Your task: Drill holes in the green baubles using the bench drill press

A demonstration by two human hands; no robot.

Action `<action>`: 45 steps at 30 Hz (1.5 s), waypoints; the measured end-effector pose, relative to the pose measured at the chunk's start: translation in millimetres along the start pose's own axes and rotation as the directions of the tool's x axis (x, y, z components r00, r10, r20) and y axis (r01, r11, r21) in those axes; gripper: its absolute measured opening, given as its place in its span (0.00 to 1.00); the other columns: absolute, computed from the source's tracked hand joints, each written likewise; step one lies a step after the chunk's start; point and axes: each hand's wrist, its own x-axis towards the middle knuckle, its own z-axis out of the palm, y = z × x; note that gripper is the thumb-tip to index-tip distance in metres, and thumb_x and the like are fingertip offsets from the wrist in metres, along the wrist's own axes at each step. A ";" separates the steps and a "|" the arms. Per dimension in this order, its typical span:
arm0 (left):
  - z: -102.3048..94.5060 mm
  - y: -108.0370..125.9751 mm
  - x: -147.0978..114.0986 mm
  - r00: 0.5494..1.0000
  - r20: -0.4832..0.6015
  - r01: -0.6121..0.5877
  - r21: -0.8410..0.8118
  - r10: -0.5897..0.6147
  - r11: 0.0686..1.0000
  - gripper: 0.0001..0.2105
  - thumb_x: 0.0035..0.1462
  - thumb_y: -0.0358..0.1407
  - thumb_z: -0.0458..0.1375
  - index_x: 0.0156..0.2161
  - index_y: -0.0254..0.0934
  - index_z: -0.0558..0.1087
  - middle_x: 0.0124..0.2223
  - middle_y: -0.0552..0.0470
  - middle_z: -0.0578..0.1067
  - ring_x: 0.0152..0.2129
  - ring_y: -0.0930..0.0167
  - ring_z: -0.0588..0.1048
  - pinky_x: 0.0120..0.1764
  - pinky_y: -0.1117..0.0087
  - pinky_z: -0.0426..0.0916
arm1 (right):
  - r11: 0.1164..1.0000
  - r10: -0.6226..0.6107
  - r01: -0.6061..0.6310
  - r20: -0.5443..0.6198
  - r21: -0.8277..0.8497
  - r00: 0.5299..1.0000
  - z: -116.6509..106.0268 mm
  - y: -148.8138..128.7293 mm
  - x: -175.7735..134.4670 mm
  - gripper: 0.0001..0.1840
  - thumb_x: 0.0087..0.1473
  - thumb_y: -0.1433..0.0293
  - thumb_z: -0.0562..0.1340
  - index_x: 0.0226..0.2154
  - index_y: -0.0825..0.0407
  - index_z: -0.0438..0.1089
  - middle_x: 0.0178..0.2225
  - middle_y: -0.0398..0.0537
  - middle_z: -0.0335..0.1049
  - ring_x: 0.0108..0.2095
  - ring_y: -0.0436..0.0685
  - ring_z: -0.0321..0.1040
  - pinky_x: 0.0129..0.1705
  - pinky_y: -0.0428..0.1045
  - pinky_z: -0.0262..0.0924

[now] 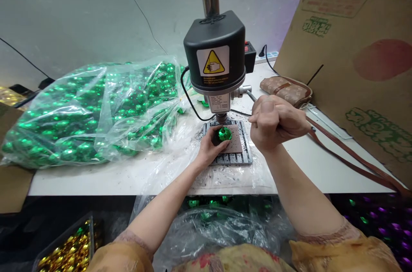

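Your left hand (208,147) pinches one shiny green faceted ball (224,134) on one flat pinkish-brown board (237,140), under one metal chuck (221,118). Notched top up, long axis unclear. Right hand (275,122) grips one silver metal lever (251,95).

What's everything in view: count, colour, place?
Table: 1, white, centre
Wall: 1, pale, back
Drill press: 1, black and silver, centre
Lever: 1, silver, press's right
Base: 1, grey, beneath press
Pad: 1, pinkish, on base
Ball: 1, green, over pad
Bag: 1, clear, table's left
Green balls: many, in bag and below table edge
Handbag: 1, brown, right of press
Cardboard: 2, brown, far right and left edge
Power strip: 1, pale, behind handbag
Cords: several, dark, press and wall
Plastic: uncounted, clear, around base
Gold balls: many, in bin, lower left
Purple balls: many, lower right
Sleeves: 2, mustard, bottom
Left hand: 1, bare, holding ball
Right hand: 1, bare, gripping lever
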 end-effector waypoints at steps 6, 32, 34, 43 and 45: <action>1.7 -2.1 -0.5 1.000 -0.004 0.015 -0.030 -0.015 0.999 0.23 0.53 0.40 0.68 0.53 0.38 0.70 0.48 0.47 0.78 0.45 0.63 0.77 0.48 0.62 0.73 | 1.000 -0.007 0.007 0.045 0.010 0.999 -3.2 -4.2 -2.3 0.26 0.57 0.75 0.59 0.14 0.53 0.46 0.12 0.34 0.49 0.13 0.42 0.50 0.16 0.45 0.45; -87.5 13.9 -131.6 0.697 0.384 -0.707 0.510 0.606 0.490 0.10 0.61 0.26 0.52 0.45 0.36 0.72 0.38 0.44 0.79 0.31 0.68 0.76 0.33 0.68 0.69 | 0.949 0.314 -0.314 -0.002 0.014 0.949 26.4 -9.7 50.1 0.22 0.59 0.71 0.61 0.15 0.55 0.64 0.13 0.35 0.57 0.15 0.39 0.51 0.22 0.45 0.43; -95.6 8.6 -72.9 0.882 0.220 -0.450 0.661 0.418 0.601 0.09 0.60 0.24 0.51 0.38 0.38 0.71 0.32 0.49 0.77 0.29 0.69 0.75 0.34 0.68 0.70 | 0.946 0.325 -0.325 -0.008 0.020 0.946 26.6 -10.6 49.1 0.22 0.60 0.72 0.61 0.15 0.55 0.64 0.13 0.35 0.56 0.16 0.39 0.51 0.23 0.45 0.43; -119.3 -56.1 114.1 0.989 -0.051 0.107 0.889 -0.136 0.446 0.24 0.57 0.23 0.53 0.59 0.33 0.66 0.64 0.35 0.66 0.61 0.51 0.63 0.58 0.52 0.63 | 0.934 0.357 -0.357 -0.025 0.002 0.934 26.5 -10.6 47.0 0.22 0.59 0.69 0.61 0.15 0.54 0.64 0.14 0.35 0.57 0.17 0.39 0.50 0.23 0.46 0.43; -123.8 -64.4 127.1 0.988 -0.028 0.094 0.883 -0.149 0.460 0.27 0.56 0.24 0.55 0.62 0.33 0.63 0.65 0.35 0.63 0.63 0.49 0.60 0.60 0.51 0.61 | 0.935 0.354 -0.354 -0.037 0.006 0.935 27.2 -10.3 46.7 0.21 0.59 0.71 0.61 0.16 0.54 0.64 0.14 0.35 0.57 0.17 0.39 0.50 0.24 0.46 0.43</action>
